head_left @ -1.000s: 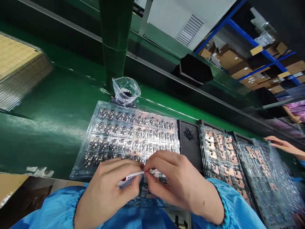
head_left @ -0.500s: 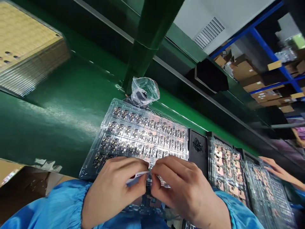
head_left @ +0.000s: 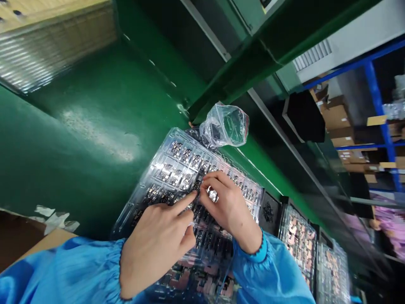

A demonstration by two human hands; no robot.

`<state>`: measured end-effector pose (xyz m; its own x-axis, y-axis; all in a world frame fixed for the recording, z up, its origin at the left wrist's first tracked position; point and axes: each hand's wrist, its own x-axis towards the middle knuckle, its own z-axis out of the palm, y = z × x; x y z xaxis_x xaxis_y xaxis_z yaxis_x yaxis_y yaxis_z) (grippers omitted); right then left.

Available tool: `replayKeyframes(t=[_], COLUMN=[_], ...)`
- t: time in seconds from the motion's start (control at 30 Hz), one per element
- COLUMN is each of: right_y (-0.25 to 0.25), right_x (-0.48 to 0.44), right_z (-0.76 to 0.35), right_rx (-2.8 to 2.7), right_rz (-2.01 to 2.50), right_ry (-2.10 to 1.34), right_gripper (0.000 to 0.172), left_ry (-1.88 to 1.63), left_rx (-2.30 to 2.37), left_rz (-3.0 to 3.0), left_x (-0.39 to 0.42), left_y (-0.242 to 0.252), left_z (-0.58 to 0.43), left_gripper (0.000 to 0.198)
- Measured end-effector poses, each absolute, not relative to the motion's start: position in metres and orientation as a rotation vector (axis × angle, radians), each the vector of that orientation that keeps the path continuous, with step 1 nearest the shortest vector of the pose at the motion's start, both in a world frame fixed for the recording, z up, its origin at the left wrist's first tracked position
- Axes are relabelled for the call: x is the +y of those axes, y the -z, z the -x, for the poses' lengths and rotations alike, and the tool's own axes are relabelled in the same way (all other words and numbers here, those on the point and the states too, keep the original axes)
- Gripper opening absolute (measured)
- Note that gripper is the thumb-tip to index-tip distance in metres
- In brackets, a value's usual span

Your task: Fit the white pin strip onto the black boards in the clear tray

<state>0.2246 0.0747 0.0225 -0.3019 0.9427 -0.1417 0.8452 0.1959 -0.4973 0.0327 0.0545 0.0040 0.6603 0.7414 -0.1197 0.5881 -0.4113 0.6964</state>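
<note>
Right hand: the right hand (head_left: 229, 213) is pinching a small silvery part (head_left: 212, 194) between its fingers (head_left: 215, 179); the part is too small to identify.
Left hand: the left hand (head_left: 155, 242) is reaching in with its index fingertip (head_left: 190, 198) extended; I cannot tell whether it is holding anything.
Hands: both are working together over the tray, fingers just beside each other, not visibly clamped on one shared item.
Tray: a clear blister tray (head_left: 164, 145) of small dark circuit boards (head_left: 176, 148) in rows is lying tilted in view under the hands, at the near edge of the green surface (head_left: 95, 126).
Below hands: copper-patterned boards (head_left: 190, 279) are showing through the plastic near the person's body.
Far tray corner: a clear plastic bag (head_left: 225, 125) is resting against it, by the far edge of the surface.
Right of tray: a black tray (head_left: 268, 212) is sitting just beside it, followed by stacked trays of copper-coloured boards (head_left: 297, 241).
Left far corner: a stack of trays (head_left: 53, 46) is standing well apart.
Sleeves: blue gathered sleeves (head_left: 63, 270) are covering both forearms.
Beyond: a blue steel rack (head_left: 376, 114) is holding cardboard boxes (head_left: 340, 118).
</note>
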Motion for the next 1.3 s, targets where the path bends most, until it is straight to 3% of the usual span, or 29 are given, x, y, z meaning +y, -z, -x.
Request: replayKeyframes(t=[0.27,0.43,0.7,1.3], right_y=[-0.045,-0.045,-0.029,-0.026], right_x=[0.082,0.090,0.094,0.104], right_z=[-0.221,-0.212,-0.205,-0.185], right_rx=[-2.213,-2.247,-2.380,-2.562], right_rz=[1.776,1.709,1.718,2.019], right_ry=[-0.909,-0.846,-0.777,-0.647], right_gripper=[0.008,0.007,0.008,0.010], left_ry=[-0.383,-0.579,-0.398,-0.346], left_rx=[0.992,1.065,1.119,1.111], left_rz=[-2.052,-2.097,-2.207,-2.235], left_x=[0.052,0.046,0.052,0.056], left_y=[0.001,-0.006,-0.001,0.003], left_z=[-0.025,-0.018,-0.026,-0.032], left_gripper=[0.019,0.020,0.018,0.014])
